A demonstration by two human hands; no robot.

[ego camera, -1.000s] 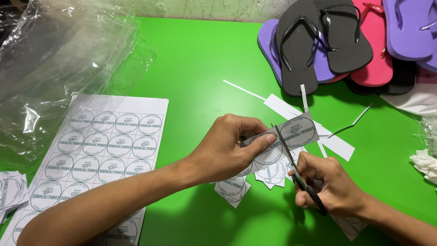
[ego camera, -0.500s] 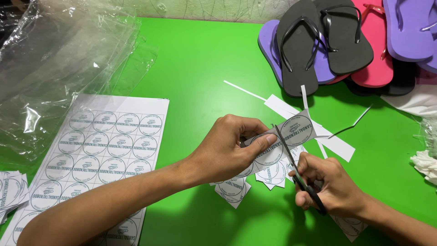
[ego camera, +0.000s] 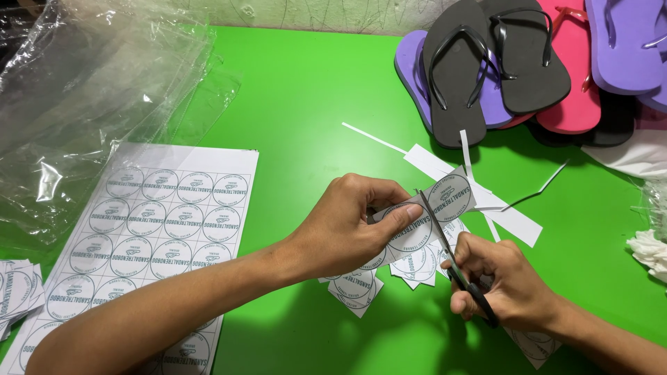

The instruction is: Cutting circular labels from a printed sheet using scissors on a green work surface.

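Note:
My left hand (ego camera: pixel 351 226) pinches a paper strip of round printed labels (ego camera: pixel 424 219) above the green table. My right hand (ego camera: pixel 504 285) grips black-handled scissors (ego camera: pixel 451 260); their blades stand upright against the strip, between two round labels. Under both hands lies a small heap of cut label squares (ego camera: pixel 361 286). Thin white paper trimmings (ego camera: pixel 479 201) lie just beyond the strip.
A full sheet of round labels (ego camera: pixel 149 229) lies at the left, with a stack of cut labels (ego camera: pixel 14 292) at the left edge. Crumpled clear plastic bags (ego camera: pixel 90 104) fill the far left. Black, purple and pink flip-flops (ego camera: pixel 514 62) are piled at the far right.
The scissors' blades have worked a little further up through the strip; the end label has tilted slightly. Both hands stay in almost the same place.

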